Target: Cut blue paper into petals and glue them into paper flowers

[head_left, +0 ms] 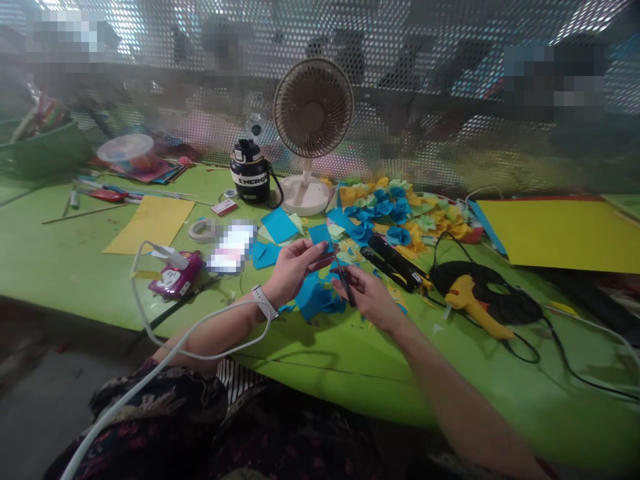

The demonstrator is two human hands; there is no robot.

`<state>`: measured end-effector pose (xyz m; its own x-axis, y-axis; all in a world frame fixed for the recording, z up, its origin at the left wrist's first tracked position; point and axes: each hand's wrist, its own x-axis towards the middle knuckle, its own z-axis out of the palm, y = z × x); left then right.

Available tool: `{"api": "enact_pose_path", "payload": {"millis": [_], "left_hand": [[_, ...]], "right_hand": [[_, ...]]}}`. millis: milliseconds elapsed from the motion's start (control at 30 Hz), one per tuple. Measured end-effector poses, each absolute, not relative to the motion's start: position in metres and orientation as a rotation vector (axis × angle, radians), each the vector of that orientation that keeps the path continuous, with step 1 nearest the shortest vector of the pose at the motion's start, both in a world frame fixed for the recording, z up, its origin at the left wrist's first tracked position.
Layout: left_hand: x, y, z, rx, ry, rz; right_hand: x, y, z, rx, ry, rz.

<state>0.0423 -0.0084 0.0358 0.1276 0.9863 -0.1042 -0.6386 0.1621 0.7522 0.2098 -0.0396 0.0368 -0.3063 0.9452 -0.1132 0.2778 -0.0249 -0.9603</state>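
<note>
In the head view, your left hand (296,265) pinches a piece of blue paper (320,234) on your side of the fan (314,110). Your right hand (364,293) grips scissors (347,284) by the handles, also before the fan; their long axis runs away from you, slanting left, blades pointing up at the paper. The paper's long axis is unclear.

Behind a wide lime-green table (80,280) stands a perforated screen (450,27), bright with light at its upper right, blurred shapes showing through; dim grey floor (55,380) lies at lower left
</note>
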Motion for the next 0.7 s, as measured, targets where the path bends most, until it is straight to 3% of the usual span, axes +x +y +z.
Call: {"api": "enact_pose_path", "payload": {"millis": [700], "left_hand": [[0.0417,-0.0043,0.0316,0.64,0.722,1.285]], "right_hand": [[0.2124,-0.0387,0.0276,-1.27,-1.621,1.342]]}}
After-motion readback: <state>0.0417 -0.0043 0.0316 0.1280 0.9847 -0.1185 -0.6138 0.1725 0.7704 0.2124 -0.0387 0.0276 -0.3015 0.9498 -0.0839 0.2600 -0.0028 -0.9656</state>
